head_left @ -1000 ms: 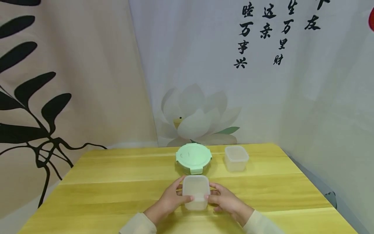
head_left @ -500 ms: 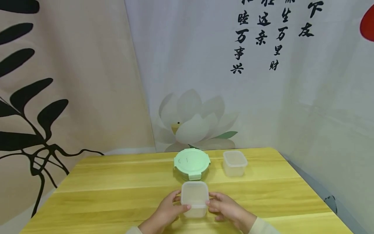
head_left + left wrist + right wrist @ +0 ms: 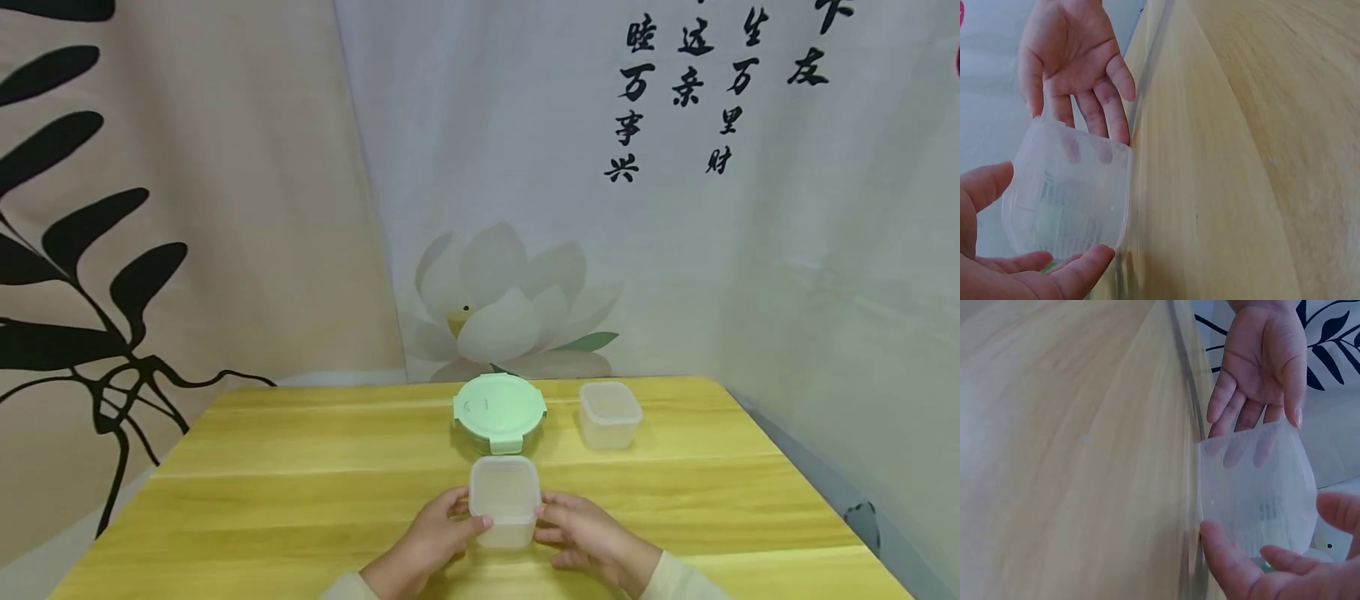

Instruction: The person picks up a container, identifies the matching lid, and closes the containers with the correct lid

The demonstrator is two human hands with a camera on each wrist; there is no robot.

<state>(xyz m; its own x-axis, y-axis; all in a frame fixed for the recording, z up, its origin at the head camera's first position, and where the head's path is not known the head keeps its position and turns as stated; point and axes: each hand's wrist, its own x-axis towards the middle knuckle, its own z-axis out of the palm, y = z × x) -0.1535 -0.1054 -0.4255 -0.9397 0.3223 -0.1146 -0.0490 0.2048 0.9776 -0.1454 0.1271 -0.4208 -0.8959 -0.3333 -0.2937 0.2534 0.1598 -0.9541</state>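
Note:
A square translucent plastic food container [image 3: 505,492] stands on the wooden table, between my two hands. My left hand [image 3: 431,533] is at its left side, the thumb tip near the front corner and the fingers reaching along the side. My right hand [image 3: 588,533] lies along the right side, its thumb at the rim. In the left wrist view the palm of the right hand [image 3: 1079,69] faces the container with fingers extended. The right wrist view shows the left hand [image 3: 1263,369] with fingers likewise extended against the container wall. Whether a lid covers it, I cannot tell.
Just behind the container is a round food box with a mint-green clip lid [image 3: 500,408]. A second square translucent container [image 3: 609,414] stands at the back right. Printed cloth [image 3: 525,167] hangs behind the table [image 3: 300,467].
Both hands have shifted slightly, and the right thumb has moved outward from the container's front to its right edge. The containers keep their places; the head view has tilted a little.

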